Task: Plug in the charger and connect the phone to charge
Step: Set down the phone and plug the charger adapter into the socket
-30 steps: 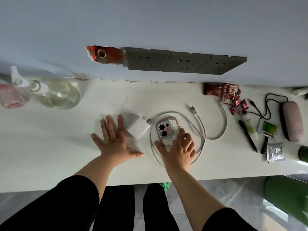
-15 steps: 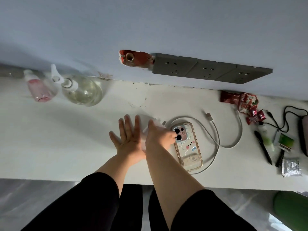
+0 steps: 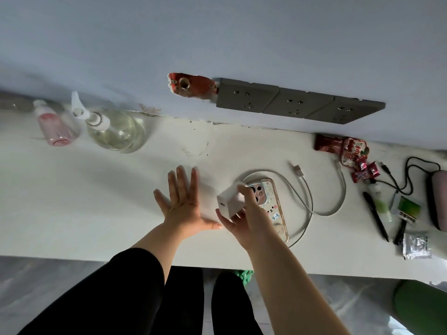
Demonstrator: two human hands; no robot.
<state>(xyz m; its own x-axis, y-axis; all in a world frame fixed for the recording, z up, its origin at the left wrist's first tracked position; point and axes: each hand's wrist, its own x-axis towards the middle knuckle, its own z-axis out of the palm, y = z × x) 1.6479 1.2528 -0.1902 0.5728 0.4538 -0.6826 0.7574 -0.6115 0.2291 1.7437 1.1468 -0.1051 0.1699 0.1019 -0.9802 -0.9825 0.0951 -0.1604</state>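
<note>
My right hand (image 3: 244,218) holds the white charger block (image 3: 228,204) lifted off the white counter (image 3: 96,213), its USB port facing me. Flat on the counter just left of it lies my left hand (image 3: 185,206), fingers spread, holding nothing. The phone (image 3: 271,204) in a clear sticker case lies face down behind my right hand, partly hidden by it. A white cable (image 3: 312,197) loops around the phone, its free plug (image 3: 298,169) lying toward the wall. Three grey wall sockets (image 3: 290,102) sit in a row above the counter.
A pink bottle (image 3: 54,128) and a clear spray bottle (image 3: 113,131) stand at the back left. Snack wrappers (image 3: 348,151), pens (image 3: 376,218), a black cord (image 3: 411,172), a pink case (image 3: 439,199) and a foil packet (image 3: 416,245) crowd the right end. A broken red patch (image 3: 191,85) marks the wall.
My right hand left the phone, moved left to the charger block and picked it up off the counter. My left hand stayed flat. The camera view shifted.
</note>
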